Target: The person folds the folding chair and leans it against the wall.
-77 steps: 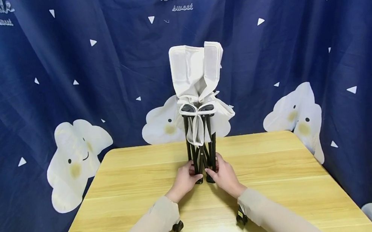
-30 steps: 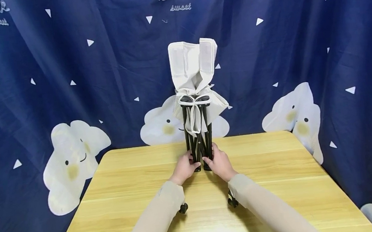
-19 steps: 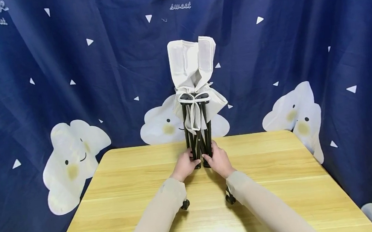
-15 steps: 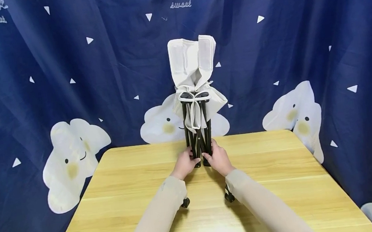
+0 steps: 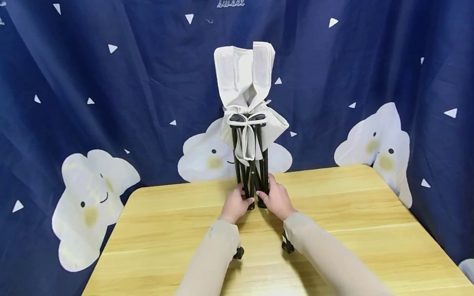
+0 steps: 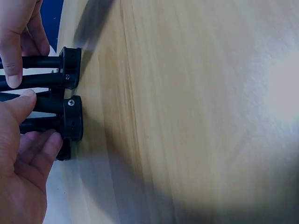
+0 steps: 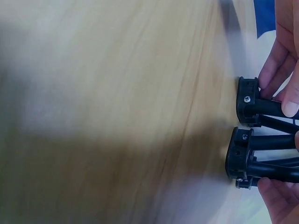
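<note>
A folding chair with white fabric [image 5: 235, 73] and black tube legs stands folded and upright on the table, towards its far edge. My left hand [image 5: 235, 204] grips the bottom of its left legs, thumb in front. My right hand [image 5: 279, 201] holds the right legs the same way, low by the feet. In the left wrist view, my left thumb and fingers curl round the black tubes just above the screwed plastic feet [image 6: 72, 119]. The right wrist view shows the right fingertips [image 7: 271, 191] at the lower leg tubes beside a foot [image 7: 238, 154].
The light wooden table [image 5: 167, 271] has rounded far corners. Close behind it hangs a dark blue curtain [image 5: 147, 80] with white clouds and triangles. Small black devices [image 5: 287, 243] sit under both sleeve cuffs.
Both hands have moved the folded chair away from the person, towards the table's far edge, keeping hold of its legs. The head view has shifted slightly.
</note>
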Available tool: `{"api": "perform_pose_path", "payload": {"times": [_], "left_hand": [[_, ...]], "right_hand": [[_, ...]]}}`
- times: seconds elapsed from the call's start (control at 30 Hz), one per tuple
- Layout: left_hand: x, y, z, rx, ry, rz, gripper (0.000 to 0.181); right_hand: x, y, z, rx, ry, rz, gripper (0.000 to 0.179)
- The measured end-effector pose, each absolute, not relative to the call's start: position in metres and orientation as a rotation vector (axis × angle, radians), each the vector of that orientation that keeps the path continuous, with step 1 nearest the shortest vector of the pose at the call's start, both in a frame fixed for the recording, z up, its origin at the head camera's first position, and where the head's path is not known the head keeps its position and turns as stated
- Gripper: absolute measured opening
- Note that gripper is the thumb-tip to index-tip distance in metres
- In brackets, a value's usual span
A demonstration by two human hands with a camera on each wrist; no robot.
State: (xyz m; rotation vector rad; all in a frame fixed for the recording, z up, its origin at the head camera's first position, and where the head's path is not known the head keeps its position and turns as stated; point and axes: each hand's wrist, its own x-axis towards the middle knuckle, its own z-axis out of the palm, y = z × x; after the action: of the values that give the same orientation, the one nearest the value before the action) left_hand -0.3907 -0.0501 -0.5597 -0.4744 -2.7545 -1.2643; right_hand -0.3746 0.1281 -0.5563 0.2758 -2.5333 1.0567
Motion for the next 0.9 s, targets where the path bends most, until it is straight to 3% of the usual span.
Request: {"api": "perform_pose_path", "payload": {"times": [0.6, 0.9], "left_hand": [[-0.3949, -0.0488, -0.5579, -0.446, -2.771, -1.259, 0.047], [-0.3965, -0.0511, -0.5572, -0.434, -2.776, -1.363, 0.056]], "right_hand": [[-0.3803, 0.1251, -0.5546, 0.182, -2.597, 1.131, 0.059], [-0.3832, 0.1306, -0.5534, 0.188, -2.655, 1.151, 0.069]]}}
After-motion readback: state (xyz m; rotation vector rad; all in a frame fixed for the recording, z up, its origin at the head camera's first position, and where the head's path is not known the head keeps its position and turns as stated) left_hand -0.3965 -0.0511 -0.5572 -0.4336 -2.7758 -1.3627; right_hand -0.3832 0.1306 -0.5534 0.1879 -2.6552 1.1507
